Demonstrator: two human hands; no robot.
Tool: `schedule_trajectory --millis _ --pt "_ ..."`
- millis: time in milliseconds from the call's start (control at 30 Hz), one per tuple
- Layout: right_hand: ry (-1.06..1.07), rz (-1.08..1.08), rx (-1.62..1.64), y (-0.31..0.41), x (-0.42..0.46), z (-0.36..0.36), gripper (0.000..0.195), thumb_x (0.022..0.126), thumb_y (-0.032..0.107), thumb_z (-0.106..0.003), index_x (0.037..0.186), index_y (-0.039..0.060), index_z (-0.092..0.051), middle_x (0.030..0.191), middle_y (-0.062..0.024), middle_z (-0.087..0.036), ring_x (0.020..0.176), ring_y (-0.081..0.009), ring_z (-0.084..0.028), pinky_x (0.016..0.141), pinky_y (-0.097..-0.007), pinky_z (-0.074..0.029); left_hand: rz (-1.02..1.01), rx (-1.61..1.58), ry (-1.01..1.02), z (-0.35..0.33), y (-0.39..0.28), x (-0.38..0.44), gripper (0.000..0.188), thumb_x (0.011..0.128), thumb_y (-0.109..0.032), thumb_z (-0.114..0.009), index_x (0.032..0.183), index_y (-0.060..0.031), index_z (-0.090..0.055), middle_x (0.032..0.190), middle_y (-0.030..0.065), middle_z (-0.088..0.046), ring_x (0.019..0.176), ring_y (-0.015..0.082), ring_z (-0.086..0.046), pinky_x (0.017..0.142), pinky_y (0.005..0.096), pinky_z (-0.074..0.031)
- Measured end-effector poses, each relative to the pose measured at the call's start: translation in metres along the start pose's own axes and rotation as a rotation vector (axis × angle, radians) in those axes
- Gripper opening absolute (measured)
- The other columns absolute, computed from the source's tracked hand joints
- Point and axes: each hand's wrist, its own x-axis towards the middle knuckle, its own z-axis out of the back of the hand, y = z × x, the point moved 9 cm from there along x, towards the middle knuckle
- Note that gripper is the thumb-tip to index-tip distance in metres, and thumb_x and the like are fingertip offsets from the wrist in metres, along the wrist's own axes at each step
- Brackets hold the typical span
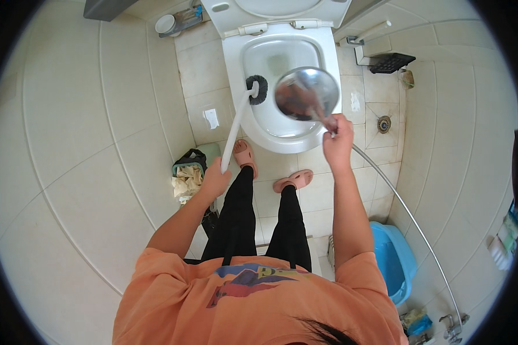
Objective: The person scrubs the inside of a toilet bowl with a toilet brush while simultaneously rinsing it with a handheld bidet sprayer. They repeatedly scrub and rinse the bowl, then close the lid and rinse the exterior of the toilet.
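My left hand [217,178] is closed around the white handle of a toilet brush [236,125]. The brush's dark bristle head rests against or just over the left inner side of the toilet bowl [285,137]; contact is hard to tell. With my right hand [340,144] I hold a chrome shower head [306,93] by its handle, above the right part of the bowl. Its shiny round surface faces up and hides some of the bowl. A metal hose [390,189] runs from it to a wall tap [454,330]. The toilet lid [280,6] and seat are raised.
A bin [190,166] with crumpled paper stands at the left wall. On the right are a floor drain [383,124], a black slotted rack [392,63] and a blue plastic tub [393,263]. A tray [185,21] with a white cup sits at the back left.
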Motion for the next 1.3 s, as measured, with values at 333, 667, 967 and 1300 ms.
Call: schedule_trajectory --millis 333,667,967,1300 --pt "0.188 0.061 0.005 0.026 -0.053 -0.025 0.032 0.058 -0.011 -0.053 0.084 0.0070 -0.056 0.079 -0.0077 -0.057 0.082 -0.0304 -0.052 0.075 -0.0399 -0.039 0.023 -0.068 0.010 -0.010 0.011 -0.008 0.028 0.080 -0.013 -0.053 0.106 -0.0017 -0.051 0.091 0.0241 -0.061 0.086 0.0418 -0.060 0.076 0.0430 -0.047" --pt "-0.089 -0.110 0.085 -0.043 -0.029 0.030 0.031 0.062 -0.014 -0.050 0.088 0.0039 -0.052 0.076 -0.0104 -0.053 0.075 -0.0266 -0.049 0.067 -0.0354 -0.042 -0.153 0.036 -0.229 0.009 -0.036 0.036 0.040 0.085 -0.018 -0.054 0.121 -0.0020 -0.047 0.093 0.0279 -0.061 0.087 0.0432 -0.060 0.074 0.0467 -0.048" --pt "-0.112 -0.217 0.110 -0.078 -0.061 0.058 0.029 0.063 -0.014 -0.049 0.087 0.0025 -0.050 0.073 -0.0076 -0.046 0.073 -0.0228 -0.045 0.068 -0.0322 -0.041 -0.374 0.053 -0.293 -0.031 -0.168 0.071 0.057 0.085 -0.012 -0.052 0.140 -0.0159 -0.036 0.106 0.0211 -0.062 0.093 0.0397 -0.060 0.082 0.0467 -0.047" --pt "-0.064 -0.197 0.126 -0.078 -0.073 0.065 0.029 0.064 -0.013 -0.050 0.089 0.0014 -0.050 0.075 -0.0079 -0.045 0.071 -0.0217 -0.044 0.066 -0.0314 -0.041 -0.381 -0.101 -0.402 -0.046 -0.162 0.077 0.054 0.085 -0.009 -0.053 0.137 -0.0158 -0.042 0.107 0.0196 -0.062 0.096 0.0354 -0.061 0.083 0.0427 -0.047"
